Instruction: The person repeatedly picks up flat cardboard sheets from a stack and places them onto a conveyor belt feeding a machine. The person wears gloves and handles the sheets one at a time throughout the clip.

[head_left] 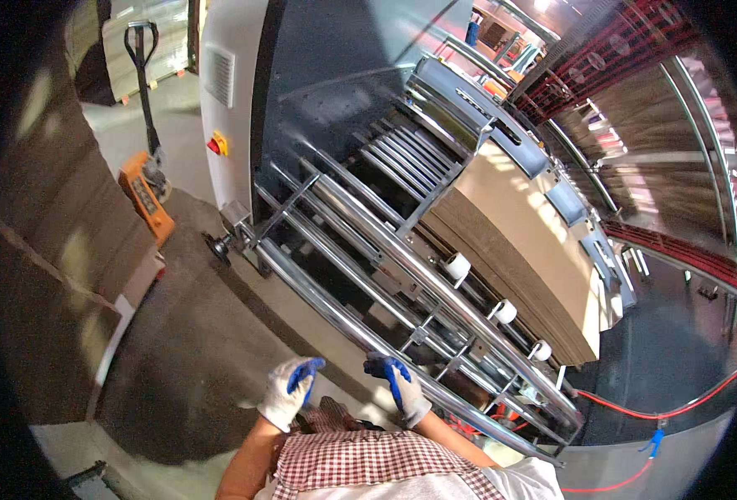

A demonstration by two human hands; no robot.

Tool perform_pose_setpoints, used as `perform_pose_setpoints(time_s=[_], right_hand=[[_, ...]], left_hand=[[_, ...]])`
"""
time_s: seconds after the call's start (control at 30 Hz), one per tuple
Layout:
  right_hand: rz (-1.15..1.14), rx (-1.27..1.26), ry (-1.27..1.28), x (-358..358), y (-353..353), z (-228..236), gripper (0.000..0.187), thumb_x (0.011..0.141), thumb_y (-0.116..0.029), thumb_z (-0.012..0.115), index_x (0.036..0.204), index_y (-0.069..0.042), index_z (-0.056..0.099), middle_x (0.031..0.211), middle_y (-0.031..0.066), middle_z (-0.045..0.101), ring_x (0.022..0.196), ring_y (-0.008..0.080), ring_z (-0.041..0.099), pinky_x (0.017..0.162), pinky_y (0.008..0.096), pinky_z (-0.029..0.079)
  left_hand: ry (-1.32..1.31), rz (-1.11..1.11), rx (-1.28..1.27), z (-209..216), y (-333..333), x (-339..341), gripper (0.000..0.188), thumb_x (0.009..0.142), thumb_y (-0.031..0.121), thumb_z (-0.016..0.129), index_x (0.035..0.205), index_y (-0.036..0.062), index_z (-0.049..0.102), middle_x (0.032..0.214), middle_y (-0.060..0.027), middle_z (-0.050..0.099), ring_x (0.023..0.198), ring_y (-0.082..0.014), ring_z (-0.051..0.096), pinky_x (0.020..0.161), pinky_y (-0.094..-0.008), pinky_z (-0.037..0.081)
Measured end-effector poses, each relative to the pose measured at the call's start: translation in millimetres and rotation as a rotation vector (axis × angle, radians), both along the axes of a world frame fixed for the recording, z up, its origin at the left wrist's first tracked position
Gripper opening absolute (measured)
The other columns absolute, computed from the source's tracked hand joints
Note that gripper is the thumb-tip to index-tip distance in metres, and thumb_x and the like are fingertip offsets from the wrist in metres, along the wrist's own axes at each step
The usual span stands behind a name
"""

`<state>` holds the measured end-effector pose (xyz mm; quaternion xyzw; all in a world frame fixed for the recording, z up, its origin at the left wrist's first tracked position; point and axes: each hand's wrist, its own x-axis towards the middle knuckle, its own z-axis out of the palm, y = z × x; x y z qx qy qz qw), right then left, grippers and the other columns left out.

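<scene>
Both my hands wear white work gloves with blue palms and fingers, held up in front of my checked apron [347, 460]. My left hand [292, 392] is raised with its blue fingers pointing right and slightly bent, nothing visible in it. Opposite it, my right hand [399, 385] has its fingers reaching left, also without anything in them. A gap separates the two hands. The right hand is nearest the lower rail of a metal tube frame [360, 329]. Behind that frame lies a thick stack of flat brown cardboard sheets [518, 242].
White rollers [504, 312] line the stack's near side. A grey machine housing [233, 100] carries a red-and-yellow stop button [218, 144]. Left stand an orange pallet jack [146, 196] and a tall cardboard stack [68, 250]. A red hose [635, 415] hangs at right.
</scene>
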<state>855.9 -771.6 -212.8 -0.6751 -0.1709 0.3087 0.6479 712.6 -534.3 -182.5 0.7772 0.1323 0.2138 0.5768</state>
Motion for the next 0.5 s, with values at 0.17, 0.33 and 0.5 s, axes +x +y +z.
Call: perform_pose_setpoints(time_s=[0.17,0.33,0.5], right_hand=[[-0.408,-0.225,-0.102,16.3,-61.3,-4.6,0.042,0.102,-0.030,0.039,0.120,0.003,0.058,0.112,0.0135,0.065,0.098,0.0236,0.064,0.093,0.0357,0.048],[-0.814,0.087,-0.093,30.9,-151.4,12.6,0.049,0.101,-0.040,0.039,0.122,-0.001,0.057,0.114,0.0150,0.064,0.101,0.0275,0.063,0.092,0.0376,0.048],[-1.354,0.212,-0.286,76.4,-255.4,57.1,0.049,0.099,-0.043,0.042,0.123,-0.003,0.056,0.113,0.0124,0.064,0.102,0.0241,0.062,0.094,0.0378,0.045]], left_hand=[[-0.142,-0.024,-0.143,-9.5,30.9,74.3,0.033,0.093,0.024,0.050,0.107,-0.0023,0.063,0.103,-0.0146,0.069,0.099,-0.0260,0.065,0.089,-0.0355,0.049],[-0.348,-0.131,-0.396,-11.9,3.3,185.5,0.042,0.099,0.034,0.045,0.116,-0.0023,0.059,0.108,-0.0142,0.067,0.098,-0.0228,0.064,0.088,-0.0336,0.048],[-0.430,-0.109,-0.592,-3.9,-36.9,314.8,0.049,0.102,0.036,0.038,0.133,-0.0010,0.049,0.132,-0.0132,0.053,0.122,-0.0214,0.049,0.106,-0.0337,0.034]])
